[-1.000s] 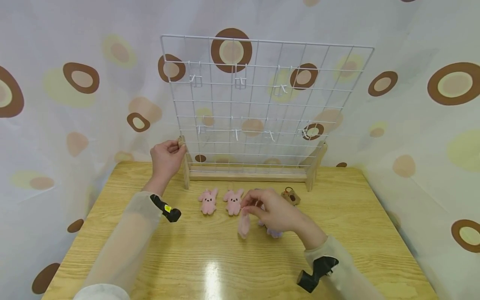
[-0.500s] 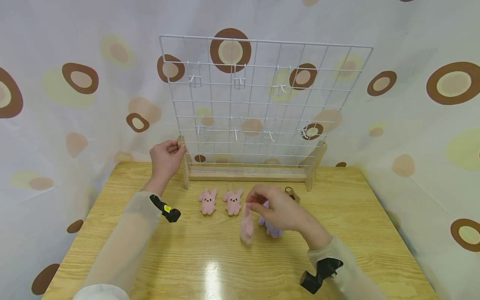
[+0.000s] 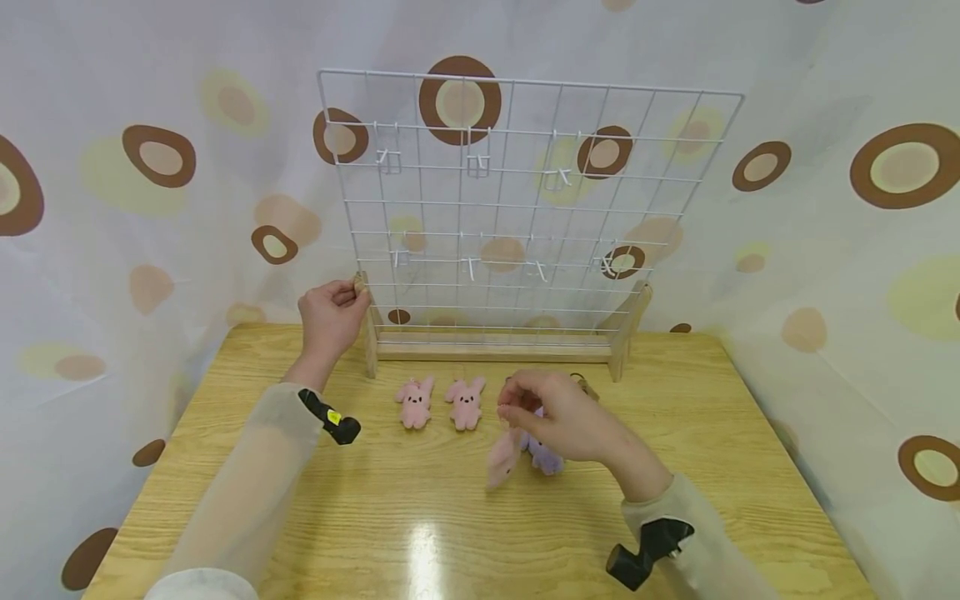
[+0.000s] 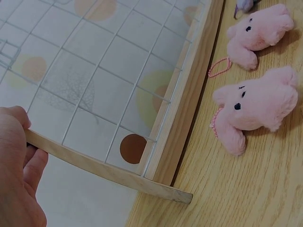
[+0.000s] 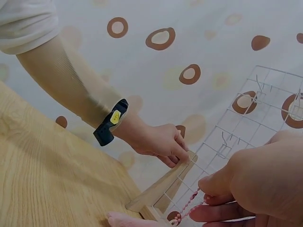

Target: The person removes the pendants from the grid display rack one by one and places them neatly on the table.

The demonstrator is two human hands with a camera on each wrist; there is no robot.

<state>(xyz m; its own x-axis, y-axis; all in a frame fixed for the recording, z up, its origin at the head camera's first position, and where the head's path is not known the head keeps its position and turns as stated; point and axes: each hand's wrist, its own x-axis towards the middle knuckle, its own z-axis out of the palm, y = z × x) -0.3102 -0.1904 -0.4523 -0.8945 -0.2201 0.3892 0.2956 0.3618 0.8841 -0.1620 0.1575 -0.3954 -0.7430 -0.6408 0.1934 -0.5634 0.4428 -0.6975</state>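
Observation:
My left hand [image 3: 332, 315] pinches the top of the left wooden upright [image 3: 370, 333] of a white wire grid rack [image 3: 495, 204]. In the right wrist view, my right hand [image 5: 265, 179] pinches a pink bead chain [image 5: 187, 208] between thumb and forefinger. From that chain a pink plush keychain [image 3: 503, 458] hangs above the table, tilted. Two more pink bunny plush keychains, one on the left [image 3: 415, 404] and one beside it [image 3: 465, 404], lie face up before the rack. A purple plush keychain [image 3: 545, 457] lies partly hidden behind my right hand.
Several white hooks [image 3: 477, 162] sit on the grid in two rows. A brown plush keychain [image 3: 587, 388] is mostly hidden behind my right hand. The wooden table [image 3: 360, 517] meets a patterned curtain [image 3: 150, 250] at the back and sides.
My right hand has shifted slightly to the right. The pink plush keychain hanging from it has swung and turned, and more of the purple one shows. My left hand stays on the upright.

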